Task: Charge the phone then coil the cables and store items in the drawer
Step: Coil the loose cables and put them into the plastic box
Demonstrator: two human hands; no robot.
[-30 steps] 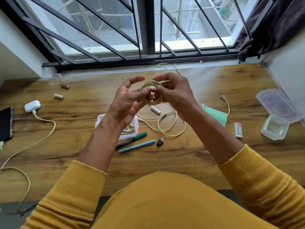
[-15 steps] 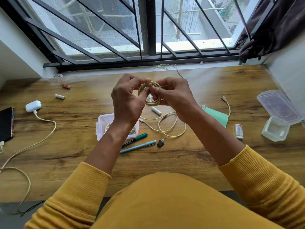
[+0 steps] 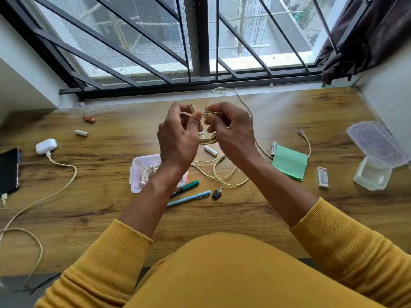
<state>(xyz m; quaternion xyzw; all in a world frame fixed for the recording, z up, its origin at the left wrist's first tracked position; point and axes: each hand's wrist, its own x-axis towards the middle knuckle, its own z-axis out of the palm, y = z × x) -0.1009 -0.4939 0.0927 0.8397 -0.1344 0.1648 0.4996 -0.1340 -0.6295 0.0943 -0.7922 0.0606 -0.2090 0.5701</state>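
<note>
A small coil of cream cable [image 3: 208, 138] hangs in the air above the wooden desk [image 3: 106, 174], between both hands. My left hand [image 3: 178, 138] pinches the coil's upper left side near a plug end. My right hand [image 3: 233, 130] grips its right side with curled fingers. A second cream cable [image 3: 224, 177] lies loose on the desk under the hands. The black phone [image 3: 9, 170] lies at the far left with a cable plugged into its near end. A white charger [image 3: 46, 146] sits beside it, its cable [image 3: 64, 187] trailing toward the near edge.
A clear box [image 3: 139, 172] with a coiled cable inside sits under my left wrist. Two pens [image 3: 189, 197], a small key [image 3: 216, 193], several batteries [image 3: 81, 132], a green paper pad [image 3: 290, 162], a small white pack [image 3: 322, 177] and an open clear container [image 3: 373, 161] lie scattered around.
My left hand's fingers have curled from spread to a pinch on the coil. Both hands have lifted the coil slightly and turned it.
</note>
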